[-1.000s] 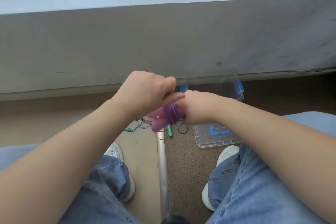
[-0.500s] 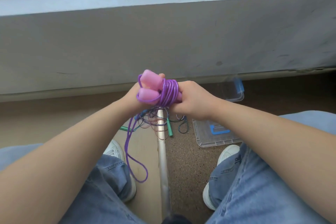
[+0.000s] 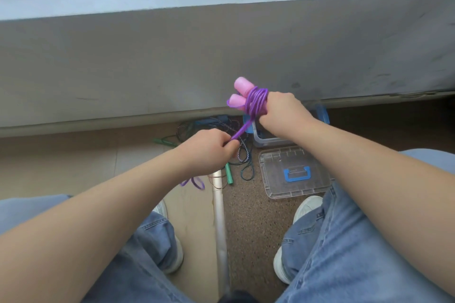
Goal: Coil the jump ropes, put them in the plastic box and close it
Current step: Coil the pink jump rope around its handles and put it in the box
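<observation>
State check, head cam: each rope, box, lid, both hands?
purple jump rope: partly coiled round its pink handles, tail loose
green-handled rope: uncoiled, tangled on the floor
plastic box: open
lid: off, flat beside the box
left hand: grips the purple tail
right hand: grips handles and coil

Two pink handles, two green handles, one box, one lid.
</observation>
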Motion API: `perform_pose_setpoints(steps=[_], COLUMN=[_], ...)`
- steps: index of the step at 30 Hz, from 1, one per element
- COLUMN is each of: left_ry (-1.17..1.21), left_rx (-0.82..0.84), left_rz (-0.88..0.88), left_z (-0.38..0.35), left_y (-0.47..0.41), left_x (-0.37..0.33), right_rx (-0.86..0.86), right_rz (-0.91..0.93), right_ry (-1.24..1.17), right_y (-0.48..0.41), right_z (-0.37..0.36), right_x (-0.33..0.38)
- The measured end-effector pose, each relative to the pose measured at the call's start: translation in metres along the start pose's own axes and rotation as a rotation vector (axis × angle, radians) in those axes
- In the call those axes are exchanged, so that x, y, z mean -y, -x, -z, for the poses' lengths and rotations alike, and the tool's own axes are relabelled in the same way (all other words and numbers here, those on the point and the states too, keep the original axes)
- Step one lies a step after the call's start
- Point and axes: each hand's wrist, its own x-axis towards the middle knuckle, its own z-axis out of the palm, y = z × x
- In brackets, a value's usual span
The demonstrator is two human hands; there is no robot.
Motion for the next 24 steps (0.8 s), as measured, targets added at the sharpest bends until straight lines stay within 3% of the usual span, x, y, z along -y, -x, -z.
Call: perform_pose_setpoints(steps=[5,11,13,16,19,24], left_ry=[-0.430,-0.488,-0.485,-0.380,-0.074,0.557], left_rx=[-0.424,-0.671,-0.651,-0.445,-0.220,-0.174], left_rz=[-0.231,-0.337,-0.329,-0.221,-0.098,-0.024], left_z=[0.025,0.047,0.047,0.041,0.036,0.032], left_y=[0.008,-0.002,-0.004,-0.008,-0.007,-0.006], left_x=[-0.001,0.022,0.027,0.035,0.038,0.036], right_rx=[0.238,0.312,0.358,0.457,0.489,0.428], right_rz=[0.170,0.490,0.582,0.635,0.631,0.476], right_ry=[0.214,0.248,0.254,0.219,0.083,-0.376], right_y=[0.012,0.033,0.044,0.054,0.061,0.055], right_z=[-0.006,0.003,0.006,0.004,0.004,0.007], right_x=[0.010,0.041,0.049,0.053,0.054,0.044])
